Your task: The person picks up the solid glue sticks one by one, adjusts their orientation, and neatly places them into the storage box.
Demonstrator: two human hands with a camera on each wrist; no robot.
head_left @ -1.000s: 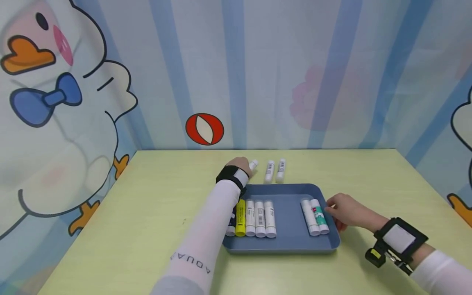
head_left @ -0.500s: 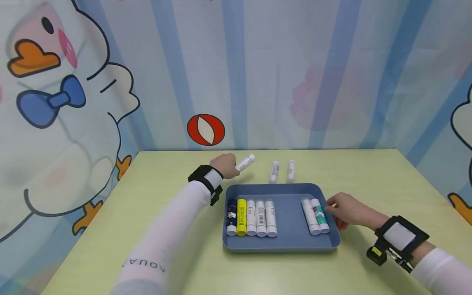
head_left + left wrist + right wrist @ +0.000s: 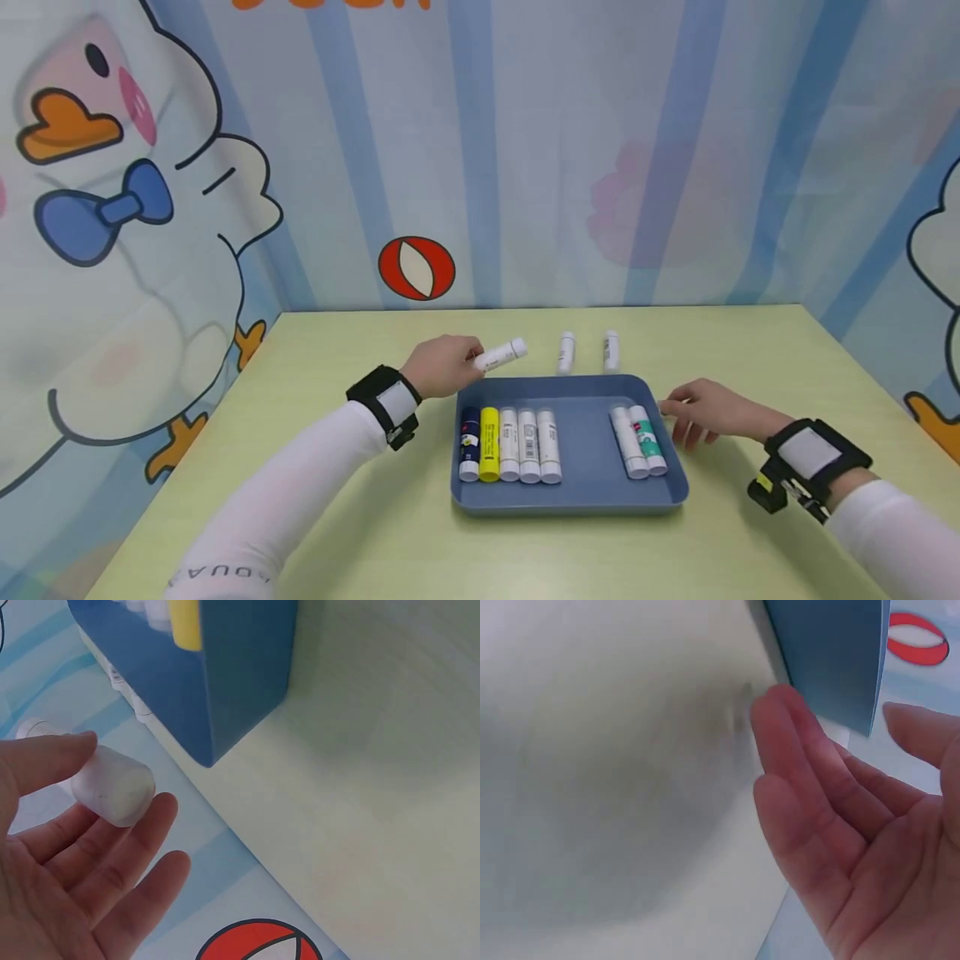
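My left hand (image 3: 442,367) pinches a white glue stick (image 3: 501,356) between thumb and fingers, just above the back left corner of a blue-grey tray (image 3: 588,417). In the left wrist view, the rounded end of this glue stick (image 3: 116,787) points at the camera. Lined up in the tray's left half are a dark blue glue stick (image 3: 469,446), a yellow glue stick (image 3: 490,444) and several white ones. A white glue stick (image 3: 628,442) and a green-and-white glue stick (image 3: 648,440) lie at its right. Beside the tray's right wall, my right hand (image 3: 712,408) holds nothing, its fingers loosely bent.
Behind the tray, two white glue sticks, a left one (image 3: 566,352) and a right one (image 3: 611,352), lie apart on the pale yellow table (image 3: 360,517). A printed curtain (image 3: 540,167) hangs along the table's back edge.
My left hand has moved left and then nearer with the glue stick, away from the back of the table. Both loose glue sticks have rolled right and spread apart. The right hand barely shifted.
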